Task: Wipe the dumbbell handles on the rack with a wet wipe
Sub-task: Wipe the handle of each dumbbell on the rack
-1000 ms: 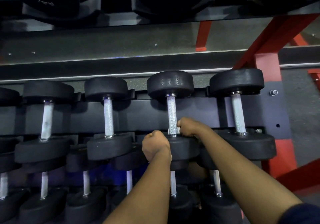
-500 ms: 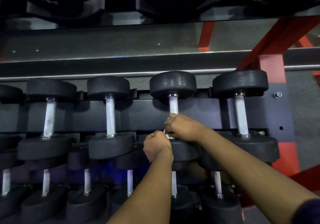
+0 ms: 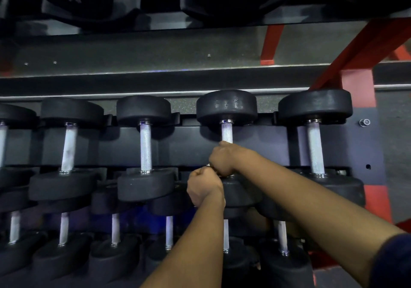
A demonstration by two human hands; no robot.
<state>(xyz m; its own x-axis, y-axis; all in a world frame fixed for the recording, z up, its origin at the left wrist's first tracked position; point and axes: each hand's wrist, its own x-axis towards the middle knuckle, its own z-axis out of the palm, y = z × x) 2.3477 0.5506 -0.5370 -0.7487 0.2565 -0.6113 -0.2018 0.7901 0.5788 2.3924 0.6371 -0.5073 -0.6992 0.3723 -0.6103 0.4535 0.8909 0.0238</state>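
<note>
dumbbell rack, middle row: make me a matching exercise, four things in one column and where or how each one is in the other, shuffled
Column 1
1. right hand
2. left hand
3. rightmost handle, middle row
4. rack upright

Column 2
A. red, at the right end of the rack
B. closed in a fist, next to the other hand and nearer the camera
C. bare, no hand on it
D. wrapped round the knurled handle of the second dumbbell from the right

Pairs: 1-D, 2-B, 3-C, 4-A
</note>
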